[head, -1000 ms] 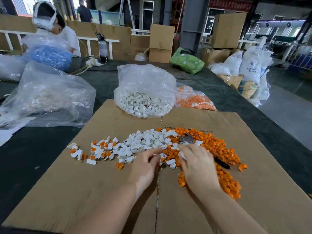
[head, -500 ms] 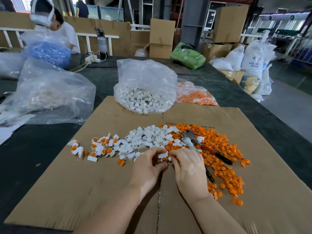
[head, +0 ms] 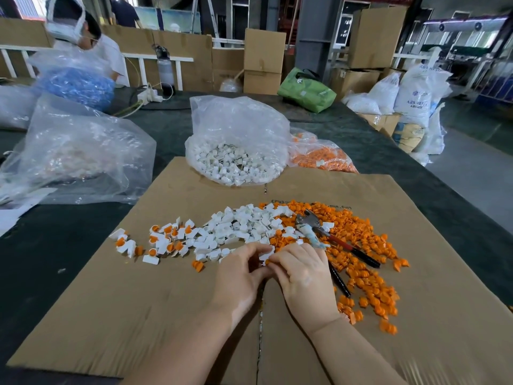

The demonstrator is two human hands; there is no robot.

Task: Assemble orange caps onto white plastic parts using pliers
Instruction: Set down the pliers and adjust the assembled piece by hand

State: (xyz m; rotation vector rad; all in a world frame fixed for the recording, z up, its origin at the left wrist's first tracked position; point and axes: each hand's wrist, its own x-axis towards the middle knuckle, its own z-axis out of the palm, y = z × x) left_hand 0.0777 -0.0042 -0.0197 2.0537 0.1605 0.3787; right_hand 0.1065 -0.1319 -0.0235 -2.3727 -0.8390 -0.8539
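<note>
Both hands meet at the near edge of the white parts pile (head: 244, 226). Left hand (head: 241, 276) pinches a white plastic part (head: 266, 254), right hand (head: 302, 270) pinches an orange cap (head: 267, 262) against it. The pliers (head: 327, 240) lie untouched right of the pile, on the loose orange caps (head: 361, 245).

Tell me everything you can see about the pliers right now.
The pliers lie flat on the orange caps, no hand on them. Grey metal head points up-left, beside the white parts. Two thin handles splay toward the lower right, reddish near the head, black grips at the ends. Pale wrapping covers one handle. The right hand hides part of it.
</note>
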